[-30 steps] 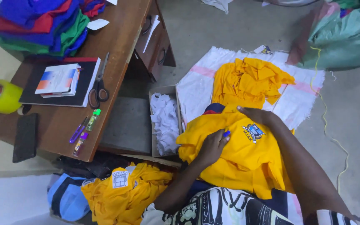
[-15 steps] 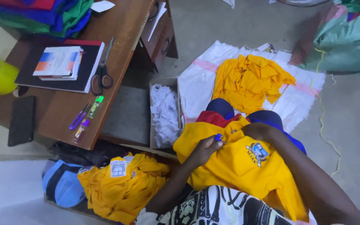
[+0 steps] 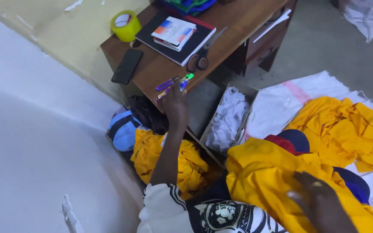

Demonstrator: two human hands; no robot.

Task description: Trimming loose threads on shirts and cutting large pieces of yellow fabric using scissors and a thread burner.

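Note:
My left hand [image 3: 175,103] is stretched up to the front edge of the wooden desk [image 3: 234,21]. Its fingertips are at a small group of pens [image 3: 173,84], purple, blue and green. I see the hand from the back, so I cannot tell whether it grips one. My right hand [image 3: 320,203], blurred, lies on a yellow garment [image 3: 264,172] spread over my lap. A red and navy garment [image 3: 288,140] shows from under it.
On the desk lie scissors [image 3: 201,58], a black folder with booklets [image 3: 175,34], a black phone [image 3: 127,65] and a yellow tape roll [image 3: 125,25]. A box of white cloth [image 3: 227,118] stands below. More yellow garments lie on a white sack [image 3: 342,123] and beside my left arm [image 3: 152,151].
My left hand has left the yellow garment on my lap and reached up to the pens at the desk edge. My view has swung left. My right hand stays on the garment.

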